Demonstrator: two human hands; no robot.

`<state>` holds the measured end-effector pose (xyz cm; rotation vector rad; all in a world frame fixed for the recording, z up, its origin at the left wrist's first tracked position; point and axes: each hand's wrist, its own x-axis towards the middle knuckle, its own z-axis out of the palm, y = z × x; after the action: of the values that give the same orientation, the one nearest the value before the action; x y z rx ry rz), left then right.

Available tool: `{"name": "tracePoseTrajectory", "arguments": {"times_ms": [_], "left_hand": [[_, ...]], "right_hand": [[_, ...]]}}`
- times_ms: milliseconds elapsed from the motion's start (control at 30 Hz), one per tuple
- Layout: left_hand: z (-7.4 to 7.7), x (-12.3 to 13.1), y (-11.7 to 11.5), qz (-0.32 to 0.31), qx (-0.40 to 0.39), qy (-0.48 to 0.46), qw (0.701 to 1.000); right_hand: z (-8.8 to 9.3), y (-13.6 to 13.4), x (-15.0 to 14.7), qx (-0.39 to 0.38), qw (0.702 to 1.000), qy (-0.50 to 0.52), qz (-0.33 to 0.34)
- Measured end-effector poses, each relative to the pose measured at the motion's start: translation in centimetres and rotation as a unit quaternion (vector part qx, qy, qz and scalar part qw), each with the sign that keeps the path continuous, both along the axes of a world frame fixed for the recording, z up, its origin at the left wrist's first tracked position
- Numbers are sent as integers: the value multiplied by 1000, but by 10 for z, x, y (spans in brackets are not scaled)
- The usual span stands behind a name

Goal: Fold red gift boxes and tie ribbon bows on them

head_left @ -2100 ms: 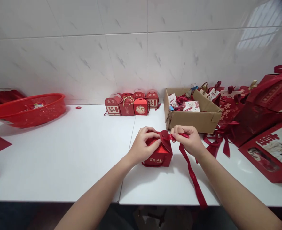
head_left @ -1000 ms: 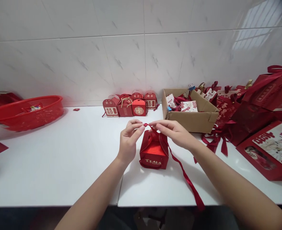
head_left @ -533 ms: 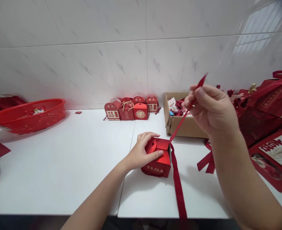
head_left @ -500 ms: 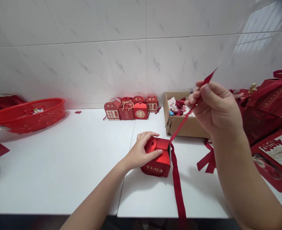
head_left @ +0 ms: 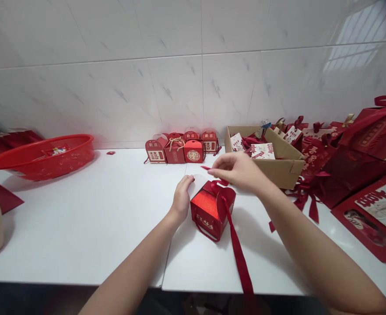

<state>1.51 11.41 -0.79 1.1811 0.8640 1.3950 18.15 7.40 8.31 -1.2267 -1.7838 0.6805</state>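
A small red gift box (head_left: 209,210) with gold lettering and a red cord handle stands on the white table, turned at an angle. My left hand (head_left: 181,199) grips its left side, with the fingertips at a raised rounded flap (head_left: 198,186) showing its white inner face. Above the box, my right hand (head_left: 237,170) pinches one end of a dark red ribbon (head_left: 239,251). This ribbon runs through the rounded flap on the right, and its long tail hangs over the table's front edge.
Several small red boxes (head_left: 175,151) line the wall. A cardboard box (head_left: 278,168) of red packages stands behind on the right, with red bags and boxes (head_left: 363,218) beside it. At left are a red plastic basket (head_left: 71,164) and a red folded piece (head_left: 2,194).
My right hand has come down and left with the ribbon end, from high on the right to just over the box. The box has turned, and my left hand has shifted to its left side.
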Motion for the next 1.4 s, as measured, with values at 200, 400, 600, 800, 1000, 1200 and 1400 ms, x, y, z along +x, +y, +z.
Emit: {"name": "tracePoseTrajectory", "arguments": {"times_ms": [200,400,600,800,1000,1200,1400], "left_hand": [[-1,0,0,-30,-4,-31,999],[2,1,-6,-14,-15,5,1000],[5,3,-12,-23,17,18,999],[7,1,-8,-61,-21,-18,998],[12,-1,-7,-114,-53,-16,992],[19,-5,-10,-125,-74,0,989],[35,-14,-8,-132,-63,-44,988]], "right_hand": [[-23,8,-16,18,986,-162,-30],[-27,10,-17,8,976,-212,-57],[-27,6,-22,-3,980,-195,-35],[-26,5,-23,0,981,-192,-33],[-28,4,-23,11,982,-186,-24],[-14,0,-15,20,986,-160,-42],[-14,-72,22,-2,977,-105,-184]]}}
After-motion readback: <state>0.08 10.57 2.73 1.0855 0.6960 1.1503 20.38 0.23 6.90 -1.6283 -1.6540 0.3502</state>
